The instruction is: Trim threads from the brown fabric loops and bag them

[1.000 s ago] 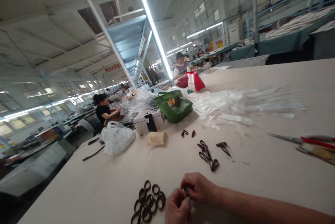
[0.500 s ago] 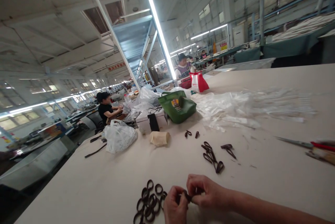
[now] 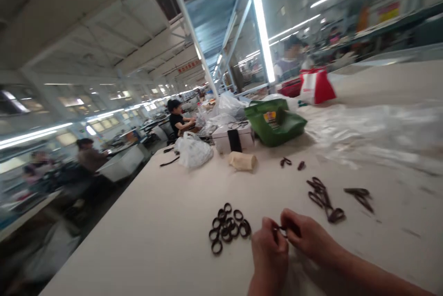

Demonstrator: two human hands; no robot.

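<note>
A small dark brown strap loop (image 3: 283,229) is pinched between the fingertips of both my hands, low over the table (image 3: 166,222). My left hand (image 3: 272,247) grips its left side, and my right hand (image 3: 304,233) closes on its right side. Much of the loop is hidden by the fingers. Just left of my left hand lies a pile of round dark brown loops (image 3: 228,227). Beyond my right hand are several flatter, folded brown loops (image 3: 323,197), with another small bunch (image 3: 362,197) farther right.
Farther back stand a green bag (image 3: 275,123), a red and white bag (image 3: 316,86), a white box (image 3: 221,139), a tan roll (image 3: 242,161) and a white plastic bag (image 3: 192,149). Clear plastic sheeting (image 3: 374,130) covers the right rear. Several people sit at workstations beyond the table.
My view has swung left, so the scene sits farther right in the picture. Both hands still hold the small loop, which now shows between the fingertips. The scissors at right are out of view.
</note>
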